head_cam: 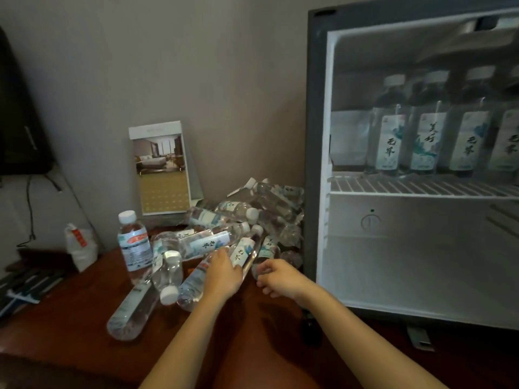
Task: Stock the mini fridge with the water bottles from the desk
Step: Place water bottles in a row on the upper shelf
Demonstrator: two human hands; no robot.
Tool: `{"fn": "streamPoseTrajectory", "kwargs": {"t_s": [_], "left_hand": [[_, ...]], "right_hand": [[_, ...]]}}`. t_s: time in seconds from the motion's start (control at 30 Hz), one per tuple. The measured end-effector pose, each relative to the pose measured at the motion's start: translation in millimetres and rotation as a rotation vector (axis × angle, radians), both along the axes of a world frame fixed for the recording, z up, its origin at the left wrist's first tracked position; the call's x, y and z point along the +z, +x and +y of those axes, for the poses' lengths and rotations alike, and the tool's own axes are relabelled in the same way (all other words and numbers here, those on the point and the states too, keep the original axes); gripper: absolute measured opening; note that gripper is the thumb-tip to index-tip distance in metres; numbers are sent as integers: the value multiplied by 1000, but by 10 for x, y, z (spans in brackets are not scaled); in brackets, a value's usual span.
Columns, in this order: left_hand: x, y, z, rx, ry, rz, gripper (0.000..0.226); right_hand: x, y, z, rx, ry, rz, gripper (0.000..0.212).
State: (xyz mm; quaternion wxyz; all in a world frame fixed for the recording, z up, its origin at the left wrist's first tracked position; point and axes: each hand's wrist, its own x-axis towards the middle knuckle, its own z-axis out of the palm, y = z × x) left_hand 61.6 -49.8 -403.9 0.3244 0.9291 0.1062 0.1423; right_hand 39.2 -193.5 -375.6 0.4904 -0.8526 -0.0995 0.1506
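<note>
Water bottles [209, 217] are heaped on the desk [252, 332], right beside the open mini fridge [314, 136]. Our left hand [224, 272] lies on a slanted bottle [245, 252], and we can't tell if it's wrapped around it. Our right hand [276, 276] hangs loosely curled and holds nothing. We'd grab mid-body, then stand it on the shelf [393, 185] beside the shelved four [389, 141].

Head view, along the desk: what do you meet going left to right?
white plastic bag → upright red-labelled bottle → left hand → right hand → open mini fridge
</note>
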Motion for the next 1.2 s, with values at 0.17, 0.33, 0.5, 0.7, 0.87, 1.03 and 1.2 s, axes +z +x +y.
{"fn": "streamPoseTrajectory", "kwargs": {"t_s": [0.17, 0.33, 0.5, 0.7, 0.87, 1.03, 1.2], "left_hand": [[-252, -52, 10, -37, 186, -63, 68], [-457, -131, 22, -25, 255, -69, 87], [-448, -148, 21, 1, 211, -121, 77], [-297, -205, 131, -83, 115, -35, 75], [-154, -305, 306, -249, 70, 40, 80], [-80, -414, 353, -325, 41, 4, 80], [-58, -435, 326, -356, 6, 71, 93]], "right_hand": [[-290, 192, 347, -215, 135, 71, 24], [-458, 307, 586, -335, 502, 234, 15], [-479, 302, 696, -346, 704, 251, 18], [-440, 284, 748, -424, 706, 273, 30], [-464, 242, 675, -376, 781, 300, 38], [-472, 88, 528, -230, 800, 194, 44], [-563, -40, 383, -59, 824, 137, 53]]}}
